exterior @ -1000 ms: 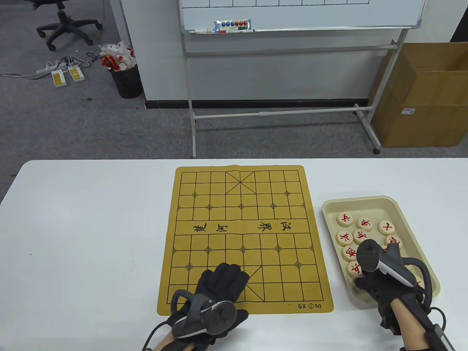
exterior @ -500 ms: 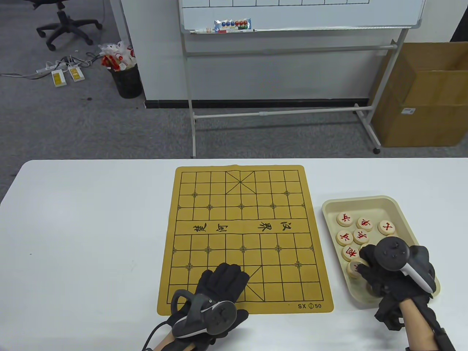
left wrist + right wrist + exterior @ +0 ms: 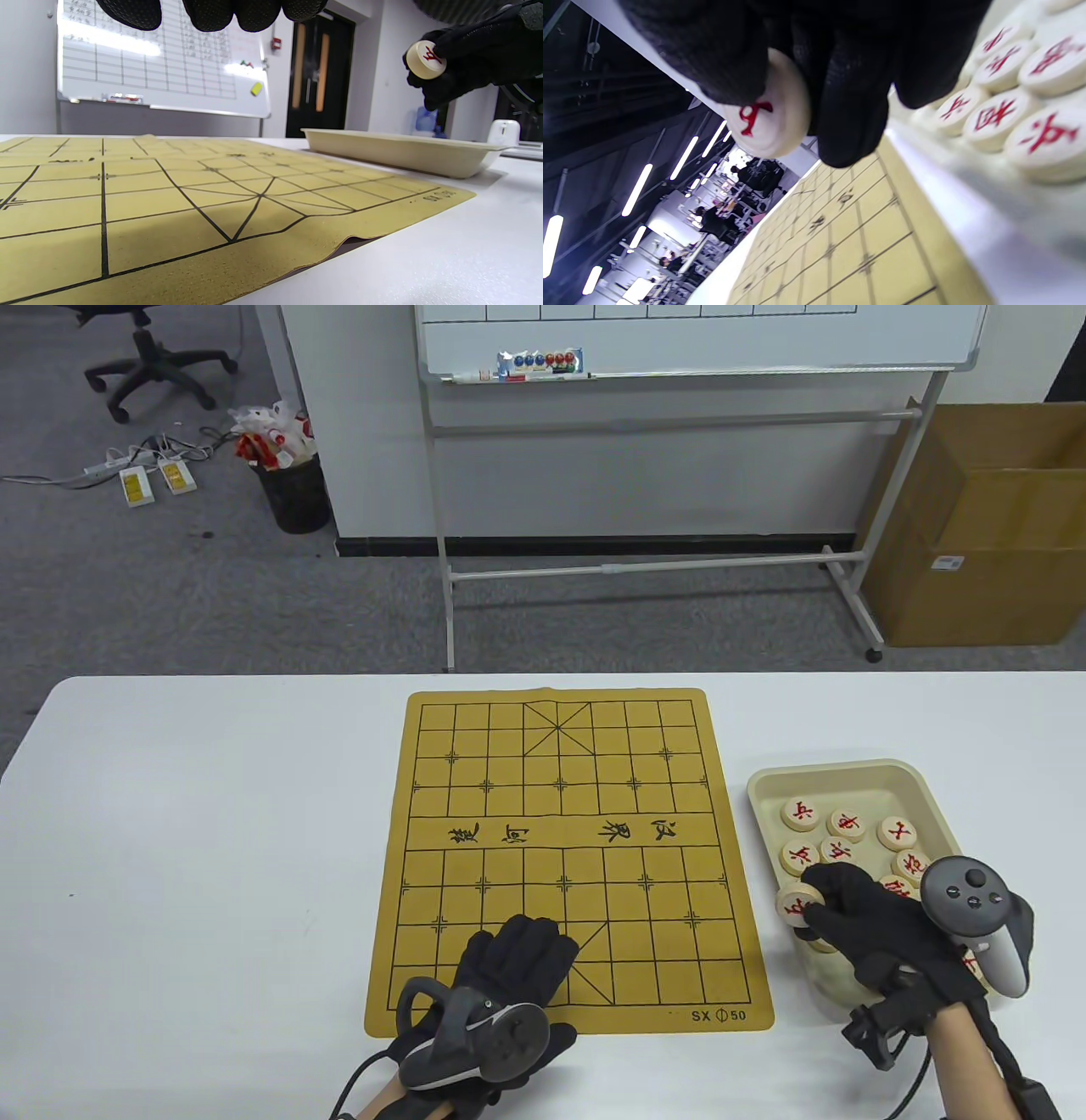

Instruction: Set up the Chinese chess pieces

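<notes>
A: Where's the piece?
B: The piece [image 3: 797, 903] sits in the right hand [image 3: 865, 929], pinched between its fingertips [image 3: 819, 881] with the red character showing. It hangs above the tray's left rim, off the surface; the left wrist view [image 3: 425, 59] shows it well above the tray [image 3: 398, 150].

A: And the rest of the set?
B: The other pieces [image 3: 848, 824] lie flat in the tray [image 3: 764, 789], red marks up, bunched along its far and middle part. The near ones are partly hidden under the right hand. The right wrist view shows several of them [image 3: 997, 114] side by side, touching or nearly so, behind the held piece [image 3: 768, 114].

A: The board?
B: The board [image 3: 568, 857] lies flat on the table [image 3: 212, 857], just left of the tray. No piece stands on any part of it that I can see. Its near right edge lifts slightly off the table in the left wrist view [image 3: 339, 243].

A: What about the left hand?
B: The left hand [image 3: 509, 976] rests palm down on the board's near edge, left of the palace diagonals, fingers stretched out together, holding nothing.

A: Anything beyond the table?
B: A whiteboard [image 3: 696, 339] on a stand, a cardboard box [image 3: 993, 534] at far right, a bin [image 3: 293, 487] and an office chair [image 3: 144, 356] at far left
</notes>
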A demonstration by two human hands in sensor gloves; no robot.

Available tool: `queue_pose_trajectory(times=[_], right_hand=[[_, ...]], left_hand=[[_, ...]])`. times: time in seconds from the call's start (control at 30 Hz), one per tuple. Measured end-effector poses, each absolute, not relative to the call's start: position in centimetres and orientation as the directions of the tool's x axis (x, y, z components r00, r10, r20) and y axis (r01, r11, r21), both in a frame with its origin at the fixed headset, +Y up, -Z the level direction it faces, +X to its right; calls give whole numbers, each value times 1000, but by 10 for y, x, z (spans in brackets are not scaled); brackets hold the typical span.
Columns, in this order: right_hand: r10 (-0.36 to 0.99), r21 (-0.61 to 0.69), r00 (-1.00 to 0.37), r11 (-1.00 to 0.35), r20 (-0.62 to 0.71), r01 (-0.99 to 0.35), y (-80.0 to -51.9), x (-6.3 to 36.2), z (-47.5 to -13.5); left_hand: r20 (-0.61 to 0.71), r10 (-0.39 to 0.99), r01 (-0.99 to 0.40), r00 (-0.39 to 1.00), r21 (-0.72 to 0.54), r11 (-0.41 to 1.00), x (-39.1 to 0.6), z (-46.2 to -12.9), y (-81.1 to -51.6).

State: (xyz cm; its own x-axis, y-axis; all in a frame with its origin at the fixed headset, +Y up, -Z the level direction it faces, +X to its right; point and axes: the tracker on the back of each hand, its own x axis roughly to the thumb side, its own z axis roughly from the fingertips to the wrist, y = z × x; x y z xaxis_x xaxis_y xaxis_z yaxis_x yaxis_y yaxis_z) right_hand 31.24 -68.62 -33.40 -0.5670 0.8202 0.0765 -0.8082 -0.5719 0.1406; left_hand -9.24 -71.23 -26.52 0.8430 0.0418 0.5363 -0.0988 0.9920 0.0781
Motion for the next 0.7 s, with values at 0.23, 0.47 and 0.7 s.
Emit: queue_pose_trajectory(times=[0.23, 0.47, 0.7], right_hand=[[845, 232, -523, -534, 110, -813, -687, 283, -329], [849, 265, -499, -529, 176, -806, -675, 252, -322], [696, 174, -695, -718, 181, -674, -665, 222, -332]], left_hand=[[535, 42, -101, 844, 82, 992, -93, -265, -712], [536, 40, -102, 843, 85, 991, -92, -265, -712], [534, 37, -101, 845, 91, 991, -93, -265, -712]])
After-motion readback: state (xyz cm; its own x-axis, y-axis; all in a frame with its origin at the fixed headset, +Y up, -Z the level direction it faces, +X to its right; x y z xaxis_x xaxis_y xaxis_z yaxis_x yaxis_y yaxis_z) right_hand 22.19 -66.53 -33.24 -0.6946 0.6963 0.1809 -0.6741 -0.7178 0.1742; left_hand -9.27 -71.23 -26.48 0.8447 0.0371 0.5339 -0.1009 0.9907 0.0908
